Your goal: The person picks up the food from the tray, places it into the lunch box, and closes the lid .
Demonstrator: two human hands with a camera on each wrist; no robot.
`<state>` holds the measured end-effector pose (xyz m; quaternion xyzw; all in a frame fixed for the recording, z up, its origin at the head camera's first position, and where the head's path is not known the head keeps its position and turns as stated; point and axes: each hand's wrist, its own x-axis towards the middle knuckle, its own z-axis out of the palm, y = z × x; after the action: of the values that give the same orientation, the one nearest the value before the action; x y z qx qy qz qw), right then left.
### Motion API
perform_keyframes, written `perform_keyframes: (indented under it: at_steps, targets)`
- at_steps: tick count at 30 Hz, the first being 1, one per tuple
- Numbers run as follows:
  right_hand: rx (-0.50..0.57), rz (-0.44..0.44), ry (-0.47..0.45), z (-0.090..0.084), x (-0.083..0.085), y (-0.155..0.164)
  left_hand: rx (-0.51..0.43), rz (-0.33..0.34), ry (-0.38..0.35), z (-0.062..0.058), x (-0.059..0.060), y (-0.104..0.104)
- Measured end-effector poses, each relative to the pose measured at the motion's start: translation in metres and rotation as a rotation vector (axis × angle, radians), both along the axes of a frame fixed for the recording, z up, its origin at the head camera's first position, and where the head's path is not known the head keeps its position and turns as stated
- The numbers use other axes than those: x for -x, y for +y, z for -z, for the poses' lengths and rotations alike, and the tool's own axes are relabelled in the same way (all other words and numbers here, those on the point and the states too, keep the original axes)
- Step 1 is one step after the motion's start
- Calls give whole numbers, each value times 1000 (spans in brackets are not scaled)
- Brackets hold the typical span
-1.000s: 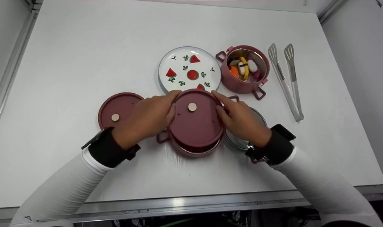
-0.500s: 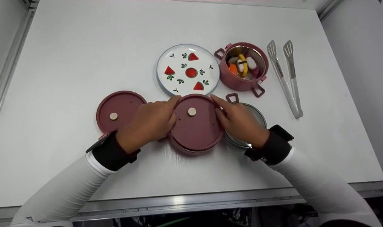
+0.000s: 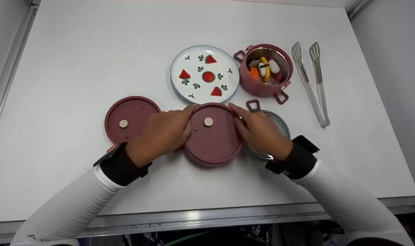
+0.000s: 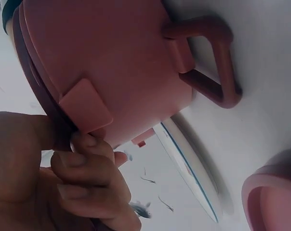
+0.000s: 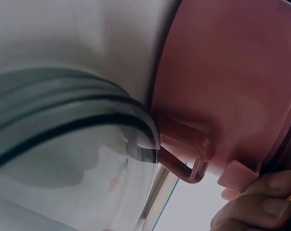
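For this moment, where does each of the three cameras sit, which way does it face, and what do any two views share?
Head: above the table, facing down; shows both sleeves, left hand and right hand gripping the lid.
Left wrist: low beside the pink pot, looking past the fingers toward the plate.
Right wrist: low, facing the pot's other side; fingertips in the corner, clear bowl close.
Shared: both wrist views show the pot.

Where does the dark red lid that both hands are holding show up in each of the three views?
Head: the lid sits lower centre, between the left hand and right hand.
Left wrist: only its dark rim shows, upper left, above the pot's pink wall.
Right wrist: only a sliver of its rim shows at the right edge.
Shared landmark: the watermelon plate, whose blue-edged rim runs beside the pot.
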<state>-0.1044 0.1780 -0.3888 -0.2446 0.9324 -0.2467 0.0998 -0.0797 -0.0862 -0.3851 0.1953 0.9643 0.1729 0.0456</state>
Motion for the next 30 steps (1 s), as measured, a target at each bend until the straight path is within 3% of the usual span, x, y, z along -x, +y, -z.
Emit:
perform_keyframes:
  at_steps: [6, 11, 16, 19, 22, 26, 30]
  targets:
    - [-32, -14, 25, 0, 0, -1, 3, 21, 54, 5, -2, 0]
    - [-81, 8, 80, -1, -2, -3, 15, 37, 190, 10, -6, 0]
    - [-1, 53, 192, 0, -3, -9, -34, 21, 268, 13, -8, 8]
    - [58, 24, 184, 3, -2, -15, -78, 58, 244, 16, -9, 13]
    - [41, -24, 102, 8, -2, -20, -95, 85, 192, 21, -9, 16]
    - [34, -38, 5, 14, -2, -24, -104, 81, 91, 25, -8, 16]
    - [83, -36, -23, 20, -2, -24, -100, 78, 19, 28, -6, 17]
